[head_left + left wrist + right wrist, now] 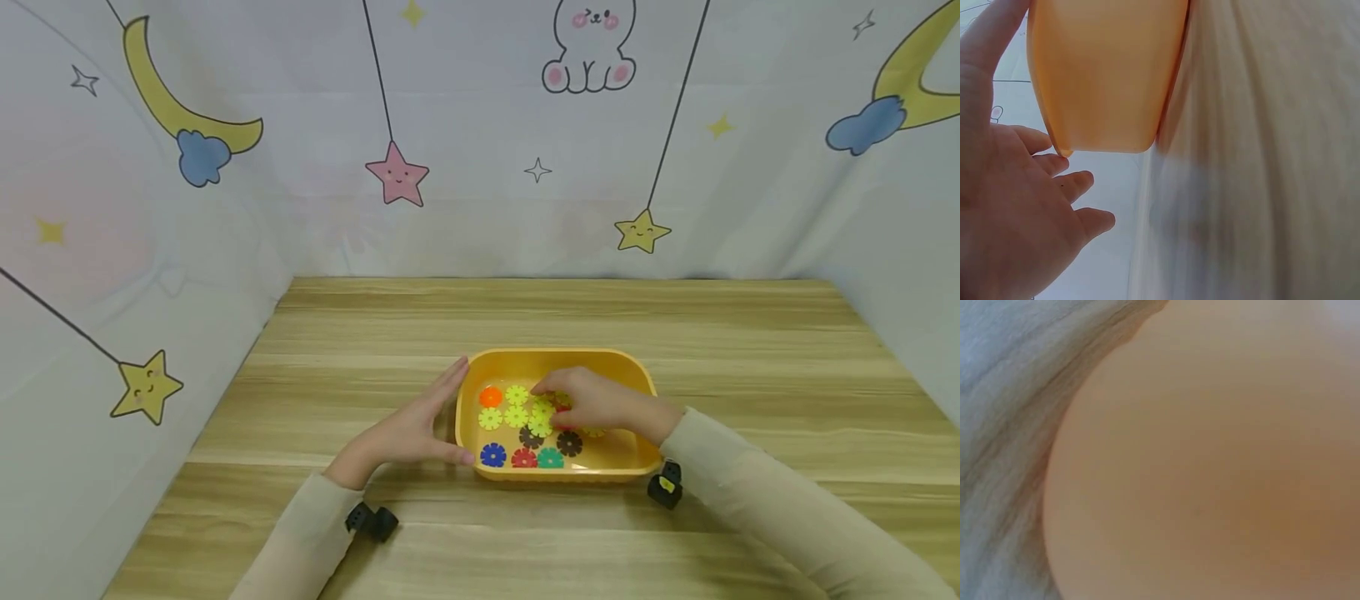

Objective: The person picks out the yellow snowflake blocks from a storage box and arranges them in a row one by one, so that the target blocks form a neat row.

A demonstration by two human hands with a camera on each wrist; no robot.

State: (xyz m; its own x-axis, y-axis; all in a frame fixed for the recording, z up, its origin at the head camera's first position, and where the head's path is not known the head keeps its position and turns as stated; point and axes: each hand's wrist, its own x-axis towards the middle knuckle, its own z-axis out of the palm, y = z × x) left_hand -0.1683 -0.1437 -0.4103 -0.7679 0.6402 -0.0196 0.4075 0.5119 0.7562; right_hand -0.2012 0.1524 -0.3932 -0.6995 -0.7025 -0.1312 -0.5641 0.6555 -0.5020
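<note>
A yellow-orange plastic basket (555, 477) stands on the table with flower-shaped notched discs inside. My left hand (408, 429) is at its left end, fingers spread, thumb near the front corner and fingertips at the back rim. In the left wrist view, the left hand (1016, 200) lies beside the basket's outer wall (1107, 75). Inside the basket, my right hand (596, 400) reaches over the discs, its index finger and thumb apart around yellow discs (542, 410). The palm hides several pieces. A blurred pale orange surface fills most of the right wrist view.
Around the yellow discs lie an orange disc (491, 397), a blue disc (492, 455), a red disc (524, 458), a green disc (551, 458) and a dark brown disc (569, 443). The wood-grain table (360, 333) meets a printed cloth (480, 233) behind.
</note>
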